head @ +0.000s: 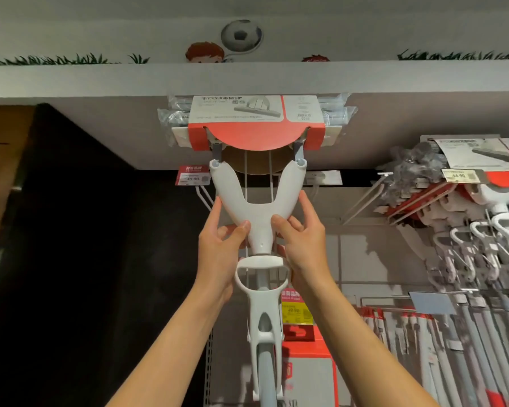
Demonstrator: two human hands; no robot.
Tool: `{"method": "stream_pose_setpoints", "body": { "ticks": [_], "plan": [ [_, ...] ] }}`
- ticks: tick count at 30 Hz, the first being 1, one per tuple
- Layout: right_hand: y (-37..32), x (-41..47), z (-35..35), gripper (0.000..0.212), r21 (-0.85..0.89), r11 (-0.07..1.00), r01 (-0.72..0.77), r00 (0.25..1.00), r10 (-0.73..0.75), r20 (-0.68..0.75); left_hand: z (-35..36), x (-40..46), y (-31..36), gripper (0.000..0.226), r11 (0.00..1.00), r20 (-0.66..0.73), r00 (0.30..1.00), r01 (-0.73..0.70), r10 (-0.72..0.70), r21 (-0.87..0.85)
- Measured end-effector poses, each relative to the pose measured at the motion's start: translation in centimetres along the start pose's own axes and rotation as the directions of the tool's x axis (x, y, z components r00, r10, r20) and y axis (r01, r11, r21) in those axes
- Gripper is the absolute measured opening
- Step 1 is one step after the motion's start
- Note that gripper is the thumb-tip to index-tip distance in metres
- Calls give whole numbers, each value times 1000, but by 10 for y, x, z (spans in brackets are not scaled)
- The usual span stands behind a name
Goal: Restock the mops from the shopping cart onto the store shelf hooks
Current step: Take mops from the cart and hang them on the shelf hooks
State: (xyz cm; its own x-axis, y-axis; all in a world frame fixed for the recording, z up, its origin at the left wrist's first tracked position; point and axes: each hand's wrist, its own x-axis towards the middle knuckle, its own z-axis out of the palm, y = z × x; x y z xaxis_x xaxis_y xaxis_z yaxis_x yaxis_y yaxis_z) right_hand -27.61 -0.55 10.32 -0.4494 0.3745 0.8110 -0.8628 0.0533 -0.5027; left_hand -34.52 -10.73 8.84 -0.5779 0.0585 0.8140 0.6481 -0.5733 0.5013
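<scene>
A white sponge mop hangs head-up in front of me, its Y-shaped yoke rising to a head wrapped in a red-and-white card sleeve. My left hand grips the yoke's left side, thumb on the front. My right hand grips its right side the same way. The mop's ring handle and grey pole run down between my forearms. White wire hooks jut from the shelf just behind the mop. The shopping cart is out of view.
Several more packaged mops hang on hooks at the right. Red price tags sit at the hook ends. A grey top shelf runs overhead. A dark panel fills the left.
</scene>
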Motion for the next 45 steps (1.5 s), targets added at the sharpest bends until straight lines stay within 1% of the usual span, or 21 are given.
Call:
{"method": "stream_pose_setpoints", "body": {
  "ticks": [5,9,16,23,28,32,39,45],
  "plan": [
    [19,19,27,72,-32,998,50,998,-50,-24,-28,35,-7,76,1000,30,999,-15,15,9],
    [34,33,41,72,-55,998,42,998,-45,-50,-44,58,-13,77,1000,56,998,-20,19,2],
    [57,54,57,68,-87,995,42,995,-50,-88,-61,92,-35,77,999,79,996,30,-27,-40],
    [75,78,54,70,-101,994,36,994,-46,-102,-57,113,-52,78,998,72,996,48,-46,-28],
    [80,96,48,69,-102,995,21,996,-30,-84,-48,125,-61,76,999,64,997,34,-33,-16],
    [88,107,43,71,-62,998,8,997,-13,-79,-45,133,-70,76,999,48,998,37,-36,-13],
    [98,123,38,73,-64,998,19,998,-23,-66,-40,146,-81,76,999,14,1000,-13,13,29],
    [99,140,37,73,-65,998,6,996,-12,-91,-38,160,-83,77,1000,23,1000,-11,11,-2]
  ]
}}
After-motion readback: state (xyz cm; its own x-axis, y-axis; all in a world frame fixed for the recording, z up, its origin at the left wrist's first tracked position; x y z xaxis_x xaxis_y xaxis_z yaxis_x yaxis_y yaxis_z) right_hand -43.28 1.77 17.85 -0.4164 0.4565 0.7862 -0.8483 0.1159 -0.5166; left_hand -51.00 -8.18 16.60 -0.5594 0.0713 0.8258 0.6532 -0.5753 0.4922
